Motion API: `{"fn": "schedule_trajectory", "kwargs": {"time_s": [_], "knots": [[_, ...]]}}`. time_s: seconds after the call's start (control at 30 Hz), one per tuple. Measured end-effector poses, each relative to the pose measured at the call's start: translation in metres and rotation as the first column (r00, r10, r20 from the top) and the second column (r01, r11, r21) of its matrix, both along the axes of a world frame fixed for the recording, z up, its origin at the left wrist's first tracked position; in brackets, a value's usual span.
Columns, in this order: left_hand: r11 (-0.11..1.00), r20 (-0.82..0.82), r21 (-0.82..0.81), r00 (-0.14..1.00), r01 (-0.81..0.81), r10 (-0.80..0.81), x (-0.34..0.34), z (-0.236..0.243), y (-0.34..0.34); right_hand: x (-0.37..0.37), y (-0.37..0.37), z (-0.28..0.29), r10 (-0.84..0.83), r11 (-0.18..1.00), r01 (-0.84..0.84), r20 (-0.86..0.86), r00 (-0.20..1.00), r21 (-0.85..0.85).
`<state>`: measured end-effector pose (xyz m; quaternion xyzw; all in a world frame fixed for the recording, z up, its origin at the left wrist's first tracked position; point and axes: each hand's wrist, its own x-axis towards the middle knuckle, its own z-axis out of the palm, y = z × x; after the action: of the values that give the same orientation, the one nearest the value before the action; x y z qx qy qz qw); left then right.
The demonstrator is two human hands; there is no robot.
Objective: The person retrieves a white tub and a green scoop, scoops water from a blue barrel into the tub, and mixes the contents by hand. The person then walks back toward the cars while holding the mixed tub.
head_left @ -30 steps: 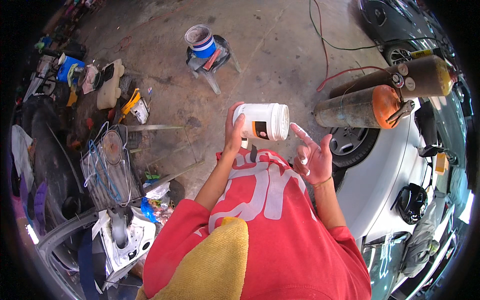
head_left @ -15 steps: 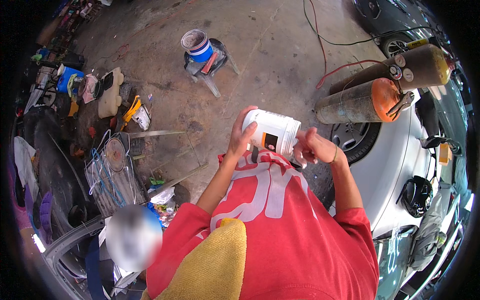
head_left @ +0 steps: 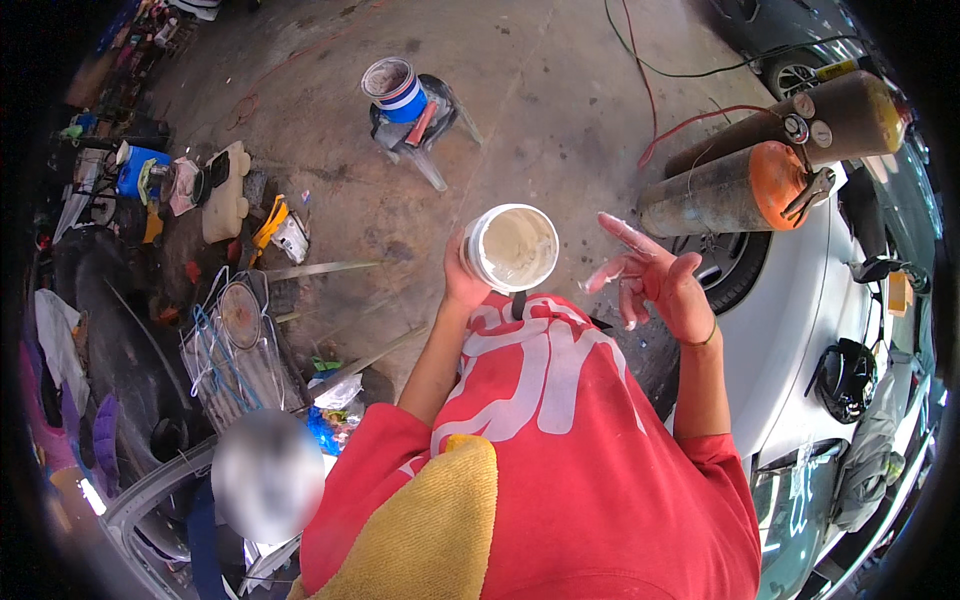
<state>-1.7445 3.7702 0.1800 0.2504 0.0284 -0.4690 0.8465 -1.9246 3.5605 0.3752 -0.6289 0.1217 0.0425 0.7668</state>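
Note:
My left hand (head_left: 466,270) grips a white plastic tub (head_left: 512,249) from its left side, its open mouth tipped up toward me and showing pale cream paste inside, smeared on the inner wall. Just to the right of the tub, my right hand (head_left: 655,280) is raised with fingers apart, white paste on the fingertips, holding nothing. A yellow cloth (head_left: 410,530) lies over the front of my red T-shirt (head_left: 560,500) below.
Ahead, a blue-banded bucket (head_left: 400,100) rests on a dark stool (head_left: 440,165). Gas cylinders (head_left: 720,195) with hoses lie beside a white car (head_left: 760,370) at right. Scattered containers (head_left: 225,195), a wire-wrapped metal piece (head_left: 230,340) and car panels (head_left: 140,520) crowd the left.
The tub has turned from lying sideways to show its mouth toward me. My right hand, at the tub's mouth half a second ago, has moved out to the right with fingers spread.

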Motion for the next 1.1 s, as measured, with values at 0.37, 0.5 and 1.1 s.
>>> {"fn": "schedule_trajectory", "kwargs": {"time_s": [0.37, 0.5, 1.1], "knots": [[0.992, -0.041, -0.115, 0.998, 0.048, -0.053, 0.002, 0.002, -0.009, 0.008, 0.052, 0.011, 0.036, 0.991, -0.051, 0.120, 0.992, 0.125], [0.996, 0.109, -0.083, 0.993, -0.039, 0.048, -0.002, 0.016, -0.018, 0.007, 0.065, -0.004, 0.076, 0.995, -0.087, 0.167, 0.983, 0.057], [0.978, 0.154, 0.084, 0.972, -0.191, 0.177, -0.014, 0.032, -0.021, 0.021, 0.052, -0.020, -0.306, 0.739, 0.326, -0.137, 0.942, 0.590]]}}
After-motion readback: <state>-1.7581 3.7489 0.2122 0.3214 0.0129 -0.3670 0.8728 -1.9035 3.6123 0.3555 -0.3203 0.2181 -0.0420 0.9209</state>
